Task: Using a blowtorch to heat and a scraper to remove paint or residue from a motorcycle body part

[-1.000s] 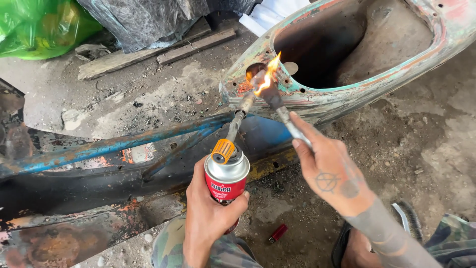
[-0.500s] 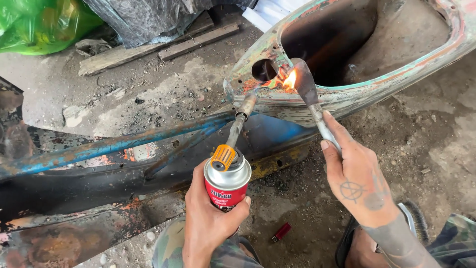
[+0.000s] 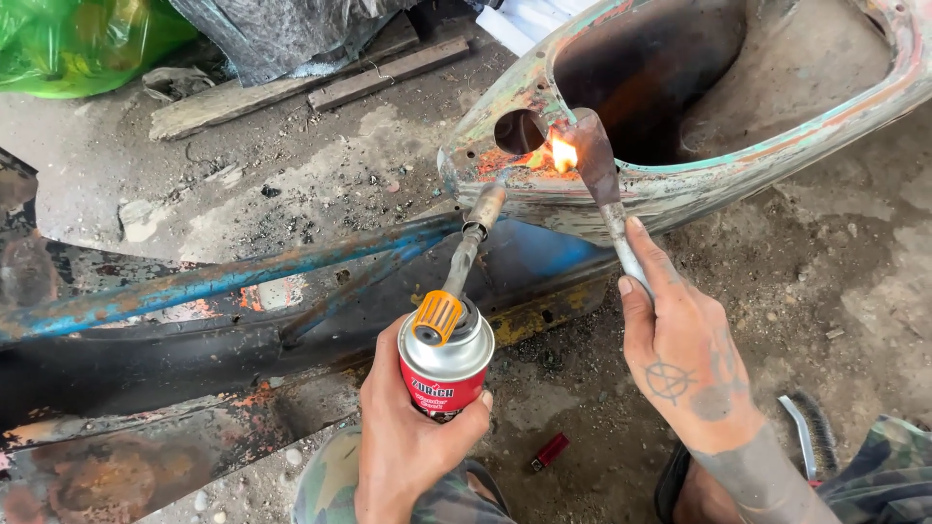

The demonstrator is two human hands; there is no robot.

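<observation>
fire and scraper on the old metal shell

while the left hand [image 3: 408, 442] wraps tight around a red gas can [image 3: 445, 374], the torch on top of it points up and a little to the right. the can has a silver top and an orange knob [image 3: 437, 317]. from the knob a thin metal pipe [image 3: 471, 243] runs up to a wider nozzle, and its long line goes from the can near the bottom middle up toward the rusty shell [image 3: 680, 184]. a small orange flame [image 3: 563, 153] burns at the edge of the shell, just beside a round hole [image 3: 519, 131].

the right hand [image 3: 684, 354] is shut around the handle of a scraper [image 3: 602, 189], with one finger laid along the handle. the scraper is long and thin. it points up and a little to the left, and its flat dark blade is right at the flame, against the shell's edge. so the torch and the scraper lean toward each other and meet at the fire.

the two hands are apart, one on each side.

a bent blue metal frame [image 3: 243, 281] lies across the dirty ground below the shell. a small red lighter [image 3: 549, 451] lies on the ground between the hands. a wire brush [image 3: 811, 437] lies near the right arm. wood planks [image 3: 291, 82] and a green bag [image 3: 78, 39] sit at the top left.
</observation>
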